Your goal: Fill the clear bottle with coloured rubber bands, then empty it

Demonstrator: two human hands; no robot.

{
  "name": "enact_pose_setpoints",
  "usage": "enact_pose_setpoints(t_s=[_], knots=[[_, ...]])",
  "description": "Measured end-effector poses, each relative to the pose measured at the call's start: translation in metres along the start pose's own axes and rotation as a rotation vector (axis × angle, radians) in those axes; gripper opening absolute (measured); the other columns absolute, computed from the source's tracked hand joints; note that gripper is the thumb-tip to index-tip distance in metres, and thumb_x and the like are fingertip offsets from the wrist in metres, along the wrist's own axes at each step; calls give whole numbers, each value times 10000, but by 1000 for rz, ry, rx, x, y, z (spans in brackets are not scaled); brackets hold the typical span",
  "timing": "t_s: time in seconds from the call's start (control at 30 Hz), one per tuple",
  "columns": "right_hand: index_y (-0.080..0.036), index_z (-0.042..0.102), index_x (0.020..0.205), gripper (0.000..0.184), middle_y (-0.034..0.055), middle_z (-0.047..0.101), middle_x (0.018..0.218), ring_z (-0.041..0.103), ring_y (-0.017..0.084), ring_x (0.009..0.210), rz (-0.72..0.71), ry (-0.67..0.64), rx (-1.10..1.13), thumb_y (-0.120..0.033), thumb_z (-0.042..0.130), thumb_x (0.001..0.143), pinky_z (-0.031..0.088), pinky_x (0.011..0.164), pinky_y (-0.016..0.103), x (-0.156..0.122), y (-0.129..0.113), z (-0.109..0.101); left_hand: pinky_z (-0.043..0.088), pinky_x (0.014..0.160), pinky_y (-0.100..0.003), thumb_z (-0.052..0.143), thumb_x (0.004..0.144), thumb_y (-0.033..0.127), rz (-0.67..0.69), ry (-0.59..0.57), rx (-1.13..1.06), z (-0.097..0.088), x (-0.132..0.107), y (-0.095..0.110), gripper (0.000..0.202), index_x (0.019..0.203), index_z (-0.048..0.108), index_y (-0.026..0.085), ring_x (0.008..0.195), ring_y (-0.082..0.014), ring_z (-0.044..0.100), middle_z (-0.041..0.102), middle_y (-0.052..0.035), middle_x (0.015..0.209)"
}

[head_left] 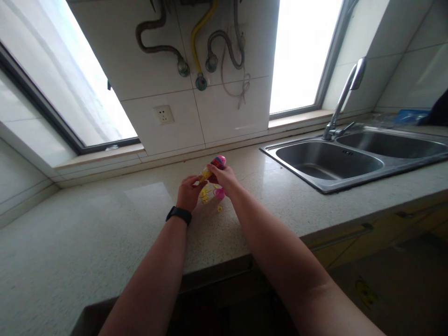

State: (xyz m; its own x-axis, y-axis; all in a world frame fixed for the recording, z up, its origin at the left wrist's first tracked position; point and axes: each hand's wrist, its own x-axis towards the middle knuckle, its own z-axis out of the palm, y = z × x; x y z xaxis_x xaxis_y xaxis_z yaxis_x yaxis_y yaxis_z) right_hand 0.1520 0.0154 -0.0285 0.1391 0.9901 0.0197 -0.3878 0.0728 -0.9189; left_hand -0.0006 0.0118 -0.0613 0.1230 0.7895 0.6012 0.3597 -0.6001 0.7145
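My right hand [224, 178] is closed around a small plastic bottle [206, 174] that looks clear with yellow contents, with a pink, red and blue part at its upper right. The bottle is tilted, its lower left end towards my left hand [190, 191]. The fingers of my left hand are pinched at that end; whether they also hold a small piece is too small to tell. Below the hands, several small yellow pieces [204, 195] lie on the countertop, with one loose yellow piece [219, 209] nearer to me. A pink cap-like part [219, 193] rests beside them.
The speckled pale countertop [105, 233] runs along a tiled wall. To the right is a steel double sink [329, 161] with a faucet [345, 100]. A wall socket [163, 114] and hanging hoses [196, 46] are behind. Drawer handles [343, 236] line the front.
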Motion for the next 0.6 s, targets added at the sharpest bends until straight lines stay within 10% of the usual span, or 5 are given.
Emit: enact_pose_setpoints(t_s=[0.6], knots=[[-137, 662, 806, 184, 37, 688, 659, 641, 120, 511, -33, 12, -96, -308, 731, 812, 556, 500, 215, 2, 0, -7, 532, 854, -375, 754, 760, 383, -4, -56, -31, -3, 1, -13, 299, 999, 757, 202, 990, -228, 645, 676, -90, 1092]])
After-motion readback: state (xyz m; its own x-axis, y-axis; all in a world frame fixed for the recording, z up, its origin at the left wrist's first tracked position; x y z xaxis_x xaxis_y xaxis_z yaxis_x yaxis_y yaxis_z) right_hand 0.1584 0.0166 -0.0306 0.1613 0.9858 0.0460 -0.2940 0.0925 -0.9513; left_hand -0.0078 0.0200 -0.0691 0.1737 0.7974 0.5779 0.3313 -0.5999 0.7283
